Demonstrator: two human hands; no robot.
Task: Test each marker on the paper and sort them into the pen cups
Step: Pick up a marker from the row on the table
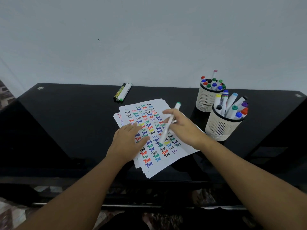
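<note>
White marker [169, 123] tested over the paper [166, 165].
I saw right hand [182, 128] fingers pinching it; left hand [127, 141] lay flat, holding nothing.

We have one wide-angle view, worn on the head, looking forward and down over the worktop [66, 113] toward the wall [149, 39]. It sits close, both forearms reaching in from the bottom edge, straight lines bowing outward.

Glossy black table [69, 123], paper stack [166, 165] at its middle, three markers [122, 92] behind the paper, two pen cups [221, 128] right of the paper
</note>
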